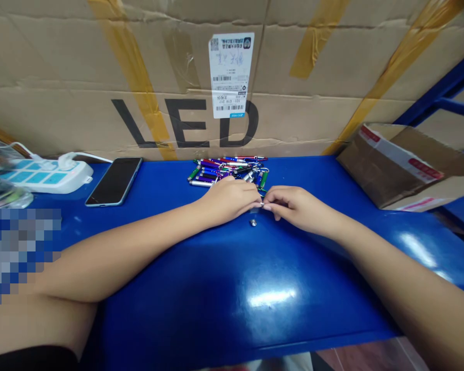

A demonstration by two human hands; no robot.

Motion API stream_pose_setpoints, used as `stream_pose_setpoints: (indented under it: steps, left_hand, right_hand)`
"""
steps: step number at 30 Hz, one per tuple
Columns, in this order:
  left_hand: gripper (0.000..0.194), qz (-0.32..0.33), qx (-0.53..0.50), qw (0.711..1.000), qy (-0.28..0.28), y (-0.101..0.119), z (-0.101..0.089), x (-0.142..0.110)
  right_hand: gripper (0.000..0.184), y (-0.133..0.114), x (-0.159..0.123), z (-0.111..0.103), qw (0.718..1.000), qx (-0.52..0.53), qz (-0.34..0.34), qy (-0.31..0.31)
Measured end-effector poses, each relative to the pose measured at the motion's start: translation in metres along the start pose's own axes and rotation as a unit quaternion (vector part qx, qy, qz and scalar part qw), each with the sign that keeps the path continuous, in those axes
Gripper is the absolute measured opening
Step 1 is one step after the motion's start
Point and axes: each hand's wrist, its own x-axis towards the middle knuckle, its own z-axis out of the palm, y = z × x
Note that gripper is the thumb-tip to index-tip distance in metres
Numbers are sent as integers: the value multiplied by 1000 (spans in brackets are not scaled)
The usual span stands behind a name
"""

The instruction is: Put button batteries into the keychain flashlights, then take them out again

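Blue workbench (232,299) — smartphone (114,181), carton (394,165) flanking the keyring penlights (226,172).

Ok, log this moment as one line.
right hand pinches small metal part | left hand beside it | by them: keychain tubes, loose metal cap | rest: phone, power strip, blue bench

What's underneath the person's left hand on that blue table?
The left hand lies on the blue table top, over the near edge of a heap of slim coloured pen-shaped items. The heap runs beneath the fingers; anything under the palm is hidden.
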Motion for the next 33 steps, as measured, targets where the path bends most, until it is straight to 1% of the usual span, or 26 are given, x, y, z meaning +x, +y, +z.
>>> stream_pose_setpoints:
  steps: [3, 6, 8, 10, 12, 15, 17, 19, 23, 25, 27, 29, 31, 33]
  left_hand:
    - [25, -16, -33, 999, 7, 0, -2, 1]
    - [21, -35, -56, 998, -4, 2, -1, 2]
    - [19, -56, -56, 997, -8, 3, 0, 2]
    - [22, -80, -56, 995, -9, 4, -3, 2]
    - [24, -89, -62, 994, -19, 4, -8, 1]
    - [21, -61, -75, 993, -65, 6, -19, 0]
    - [22, -47, -76, 991, -100, 10, -23, -2]
    - [21, -35, -68, 988, -133, 14, -23, -2]
    - [13, -9, -45, 987, -156, 18, -17, -3]
    - [11, -15, -51, 986, -160, 17, -18, -2]
    - [9, -28, -68, 983, -165, 15, -25, 0]
    - [8, -45, -87, 983, -156, 13, -38, 1]
    - [8, -71, -100, 984, -133, 11, -53, -1]
    - [7, -105, -101, 984, -104, 9, -66, -8]
  right_hand:
    - [21, -5, -1, -3, 999, 23, 42, 14]
    - [19, -6, -2, -4, 996, 46, 70, -2]
    - [18, -1, -3, -6, 998, 22, 60, -2]
    - [17, 5, -4, -8, 998, -46, 24, 20]
    - [16, 12, -5, -12, 993, -116, -4, 33]
    - [15, 19, -6, -15, 988, -155, -3, 7]
    - [15, 21, -6, -15, 988, -151, -7, -11]
    - [16, 21, -6, -15, 990, -140, -13, -21]
    - [14, 20, -5, -13, 992, -124, -23, -26]
    - [14, 20, -5, -13, 992, -117, -32, -24]
    - [13, 22, -5, -13, 992, -117, -42, -23]
    - [13, 23, -5, -12, 991, -119, -51, -23]
    - [12, 24, -5, -10, 990, -123, -64, -24]
    - [11, 23, -6, -8, 986, -142, -86, -15]
